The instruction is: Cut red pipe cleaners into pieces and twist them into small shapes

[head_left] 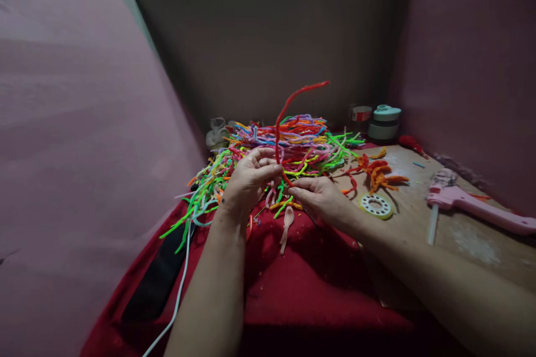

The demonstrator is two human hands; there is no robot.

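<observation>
A red pipe cleaner (278, 128) rises in a curve from between my hands, its free end bending over to the right. My left hand (256, 173) pinches it between thumb and fingers. Just to the right and slightly lower, my right hand (316, 195) grips its lower end with the fingertips. Behind both hands lies a big heap of multicoloured pipe cleaners (293, 136). Below the hands, a pale spoon-shaped piece (287, 220) rests on the red cloth (293, 290).
On the right, a brown board (419, 223) holds a pink glue gun (469, 201), a tape roll (376, 206) and bent orange pieces (381, 173). A lidded container (384, 121) stands behind. At left lie a black phone-like slab (154, 279) and white cable (181, 284).
</observation>
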